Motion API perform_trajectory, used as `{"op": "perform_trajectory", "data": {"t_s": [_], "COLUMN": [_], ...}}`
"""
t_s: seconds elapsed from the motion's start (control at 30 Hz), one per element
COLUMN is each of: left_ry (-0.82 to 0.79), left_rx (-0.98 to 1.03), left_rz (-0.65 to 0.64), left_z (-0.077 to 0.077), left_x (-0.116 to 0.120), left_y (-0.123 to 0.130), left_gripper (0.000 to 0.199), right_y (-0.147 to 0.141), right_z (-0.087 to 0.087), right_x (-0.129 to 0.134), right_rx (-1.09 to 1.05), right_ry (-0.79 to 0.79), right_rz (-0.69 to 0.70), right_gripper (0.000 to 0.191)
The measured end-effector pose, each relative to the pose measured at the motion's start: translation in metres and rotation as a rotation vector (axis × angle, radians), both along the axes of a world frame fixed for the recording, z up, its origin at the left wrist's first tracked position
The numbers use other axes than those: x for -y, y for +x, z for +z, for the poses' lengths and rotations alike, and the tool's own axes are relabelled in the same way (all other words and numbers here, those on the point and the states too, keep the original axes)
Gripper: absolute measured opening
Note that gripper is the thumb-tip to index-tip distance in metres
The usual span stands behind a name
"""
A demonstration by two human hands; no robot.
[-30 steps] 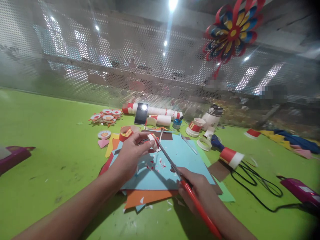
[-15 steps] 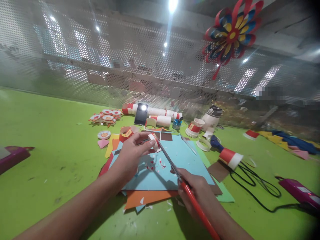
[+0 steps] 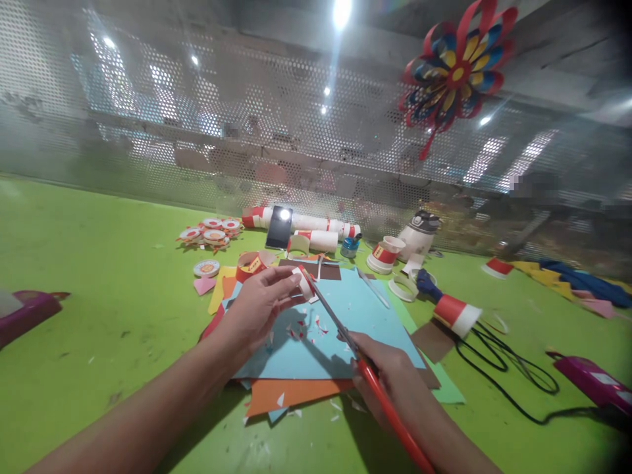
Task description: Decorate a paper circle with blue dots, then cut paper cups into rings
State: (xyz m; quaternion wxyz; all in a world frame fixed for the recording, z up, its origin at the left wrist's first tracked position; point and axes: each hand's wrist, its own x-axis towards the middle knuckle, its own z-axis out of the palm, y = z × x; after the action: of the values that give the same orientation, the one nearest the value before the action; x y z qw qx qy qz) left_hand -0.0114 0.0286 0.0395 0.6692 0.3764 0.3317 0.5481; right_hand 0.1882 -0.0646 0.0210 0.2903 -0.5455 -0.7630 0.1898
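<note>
My left hand (image 3: 264,299) pinches a small white-and-red paper cup piece (image 3: 305,283) between thumb and fingers, above a light blue sheet (image 3: 365,336). My right hand (image 3: 382,372) is wrapped round the red handles of the scissors (image 3: 340,322). The scissor blades point up and to the left, and their tips are at the right edge of the cup piece. Small red and white scraps (image 3: 306,327) lie on the blue sheet beneath.
Behind the sheets are a phone (image 3: 279,227), white-and-red paper rolls (image 3: 318,240), a blue jar (image 3: 350,246) and a penguin-shaped container (image 3: 417,237). Decorated discs (image 3: 214,234) stand back left. A glue gun (image 3: 449,309) with a black cable lies right.
The cup piece has turned slightly in my left hand, with the scissor tips still at its edge. My right hand has hardly moved.
</note>
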Motion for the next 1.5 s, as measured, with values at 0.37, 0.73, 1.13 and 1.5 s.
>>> {"op": "perform_trajectory", "data": {"t_s": [0.37, 0.73, 1.13, 1.5], "left_ry": [0.029, 0.054, 0.093, 0.041], "left_rx": [-0.007, -0.024, -0.081, -0.040], "left_rz": [-0.001, 0.045, 0.064, 0.067], "left_z": [0.002, 0.000, -0.003, 0.002], "left_x": [0.006, 0.003, 0.006, 0.008], "left_y": [0.002, 0.002, 0.004, 0.005], "left_gripper": [0.026, 0.029, 0.030, 0.029], "right_y": [-0.001, 0.002, 0.001, 0.000], "right_z": [-0.007, -0.011, -0.008, -0.014], "right_x": [0.003, -0.001, -0.001, 0.000], "right_rx": [0.043, 0.055, 0.043, 0.084], "right_ry": [0.055, 0.037, 0.060, 0.084], "right_rz": [-0.016, 0.007, 0.003, -0.033], "right_gripper": [0.030, 0.026, 0.023, 0.022]}}
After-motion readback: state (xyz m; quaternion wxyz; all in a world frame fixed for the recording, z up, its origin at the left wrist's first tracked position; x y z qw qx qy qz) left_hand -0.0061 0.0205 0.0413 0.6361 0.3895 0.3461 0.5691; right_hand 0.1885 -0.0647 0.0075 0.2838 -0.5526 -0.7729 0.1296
